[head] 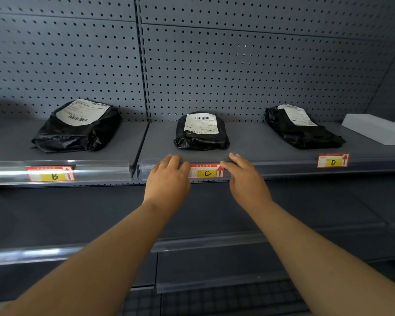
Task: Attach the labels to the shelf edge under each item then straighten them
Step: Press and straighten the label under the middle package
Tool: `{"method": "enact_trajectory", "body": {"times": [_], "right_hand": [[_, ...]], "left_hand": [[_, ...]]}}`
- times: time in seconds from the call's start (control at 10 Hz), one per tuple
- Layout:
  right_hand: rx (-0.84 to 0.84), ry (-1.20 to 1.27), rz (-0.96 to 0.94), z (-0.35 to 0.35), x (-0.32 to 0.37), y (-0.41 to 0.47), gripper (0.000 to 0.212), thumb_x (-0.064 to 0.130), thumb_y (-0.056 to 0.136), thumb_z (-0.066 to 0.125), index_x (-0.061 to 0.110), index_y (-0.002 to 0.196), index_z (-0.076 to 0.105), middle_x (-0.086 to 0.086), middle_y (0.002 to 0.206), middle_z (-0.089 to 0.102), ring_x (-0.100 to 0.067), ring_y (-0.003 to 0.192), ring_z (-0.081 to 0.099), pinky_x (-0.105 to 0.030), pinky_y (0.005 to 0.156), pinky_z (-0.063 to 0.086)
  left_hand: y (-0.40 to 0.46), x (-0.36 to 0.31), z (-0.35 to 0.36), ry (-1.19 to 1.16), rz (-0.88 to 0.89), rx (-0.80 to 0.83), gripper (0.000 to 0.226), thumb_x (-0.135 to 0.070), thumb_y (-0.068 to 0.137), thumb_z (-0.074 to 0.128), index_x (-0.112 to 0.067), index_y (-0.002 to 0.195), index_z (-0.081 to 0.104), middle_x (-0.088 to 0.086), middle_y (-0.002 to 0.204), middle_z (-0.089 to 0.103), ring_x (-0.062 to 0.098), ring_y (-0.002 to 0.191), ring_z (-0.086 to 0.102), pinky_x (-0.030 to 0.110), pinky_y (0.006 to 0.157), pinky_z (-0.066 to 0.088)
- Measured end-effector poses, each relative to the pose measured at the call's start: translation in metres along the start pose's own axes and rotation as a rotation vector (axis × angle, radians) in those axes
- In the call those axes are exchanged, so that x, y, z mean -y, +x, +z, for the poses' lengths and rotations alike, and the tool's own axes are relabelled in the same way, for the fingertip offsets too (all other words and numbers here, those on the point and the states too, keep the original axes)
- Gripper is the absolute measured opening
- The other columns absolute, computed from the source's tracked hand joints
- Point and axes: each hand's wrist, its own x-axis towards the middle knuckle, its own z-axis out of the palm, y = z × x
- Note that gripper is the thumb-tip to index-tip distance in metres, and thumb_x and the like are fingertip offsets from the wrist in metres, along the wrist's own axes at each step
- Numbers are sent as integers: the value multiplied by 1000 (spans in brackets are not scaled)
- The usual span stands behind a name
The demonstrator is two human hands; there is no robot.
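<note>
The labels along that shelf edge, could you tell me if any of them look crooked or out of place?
Yes: label B tilts, left end higher than right, and label D leans slightly the other way. Label C, between the left hand and right hand, sits fairly level under the middle package.

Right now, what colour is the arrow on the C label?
Red, on the C label; head view shows it best.

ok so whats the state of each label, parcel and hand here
red and yellow B label: in rail, tilted
red and yellow C label: in rail, between hands
red and yellow D label: mounted
three black plastic parcels: lying flat
left hand: on rail
right hand: on rail
</note>
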Motion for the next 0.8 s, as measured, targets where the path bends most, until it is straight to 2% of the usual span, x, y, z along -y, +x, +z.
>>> {"method": "enact_trajectory", "body": {"times": [0.6, 0.8], "right_hand": [[-18, -33, 11, 3, 2, 0, 54, -14, 87, 43, 14, 133, 49, -8, 150, 35, -23, 142, 26, -41, 114, 32], [47, 6, 1, -5, -1, 3, 50, -8, 89, 43, 15, 133, 48, -5, 152, 32, -17, 143, 23, -34, 118, 24]], "left_hand": [[3, 3, 2, 43, 35, -10, 31, -23, 94, 41, -15, 122, 51, 6, 124, 50, 26, 115, 46, 36, 99, 35], [8, 6, -5, 66, 60, 13, 31, -30, 93, 41, -18, 119, 53, 5, 120, 53, 26, 109, 52, 36, 95, 38]]}}
